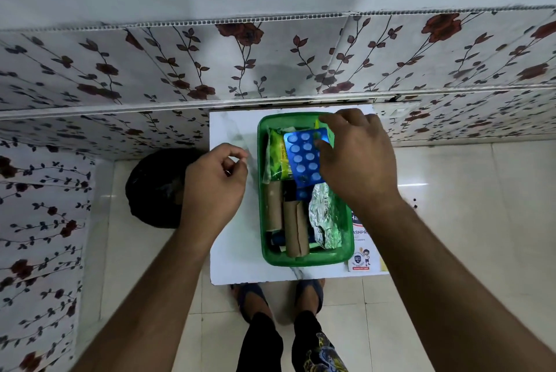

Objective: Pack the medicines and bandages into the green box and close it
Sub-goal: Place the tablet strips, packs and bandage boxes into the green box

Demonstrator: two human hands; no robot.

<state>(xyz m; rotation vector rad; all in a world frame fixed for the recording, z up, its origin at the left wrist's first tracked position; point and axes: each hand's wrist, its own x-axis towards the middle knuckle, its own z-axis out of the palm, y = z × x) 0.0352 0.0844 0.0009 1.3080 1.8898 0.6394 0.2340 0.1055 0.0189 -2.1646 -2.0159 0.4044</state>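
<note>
The green box (264, 254) stands open on a small white table (234, 239). Inside lie two brown bandage rolls (293, 230), a green-yellow sachet (278, 152), a silver foil strip (326, 215) and a dark tube. My right hand (356, 158) is over the box's far right part, fingers pinching a blue blister pack (304, 158) that lies tilted on the other contents. My left hand (215, 188) hovers just left of the box, fingers curled loosely with nothing visible in them. No lid is in view.
A white printed leaflet or carton (362, 254) lies on the table right of the box, partly under my right arm. A black bag (156, 188) sits on the floor to the left. Floral-papered walls (120, 70) surround the table; my feet stand below its front edge.
</note>
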